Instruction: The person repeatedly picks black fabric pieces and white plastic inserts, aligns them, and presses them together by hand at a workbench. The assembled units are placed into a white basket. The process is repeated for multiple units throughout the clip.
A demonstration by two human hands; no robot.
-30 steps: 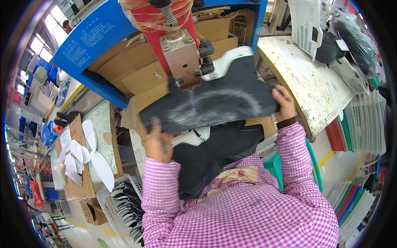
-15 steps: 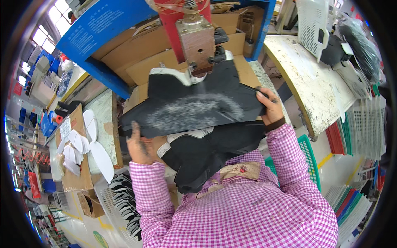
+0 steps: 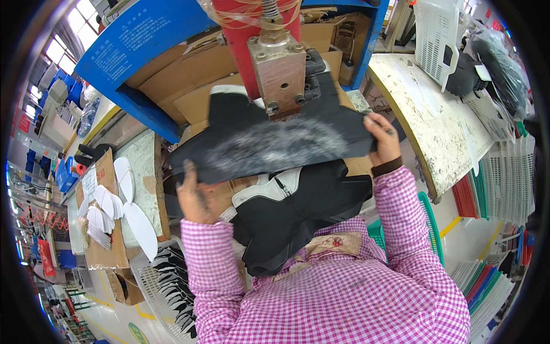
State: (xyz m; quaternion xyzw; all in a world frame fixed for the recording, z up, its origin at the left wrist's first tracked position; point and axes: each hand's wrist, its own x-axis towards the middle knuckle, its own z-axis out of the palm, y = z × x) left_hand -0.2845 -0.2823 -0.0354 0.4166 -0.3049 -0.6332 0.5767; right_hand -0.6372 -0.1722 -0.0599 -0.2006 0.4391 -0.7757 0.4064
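A black cut fabric piece (image 3: 275, 146) with a chalky whitish smear is stretched out between my two hands, its far part under the metal head (image 3: 279, 74) of a press-like machine with a red arm. At its near left edge, my left hand (image 3: 197, 195) pinches it with the thumb on top. My right hand (image 3: 385, 137) has its fingers closed on the right end. Closer to my body lies another black piece (image 3: 303, 212) with a white edging, apparently layered. Whether the machine head touches the held piece cannot be made out.
White cut shapes (image 3: 137, 223) lie on cardboard on the left bench. Below it, a white crate (image 3: 149, 275) holds black-and-white strips. The machine's blue frame (image 3: 137, 40) arches behind. A worn white table (image 3: 424, 109) stands at right, near stacked plastic baskets (image 3: 507, 178).
Both hands have shifted slightly right with the held piece, and its right end has risen away from me. More of the white-edged piece beneath now shows.
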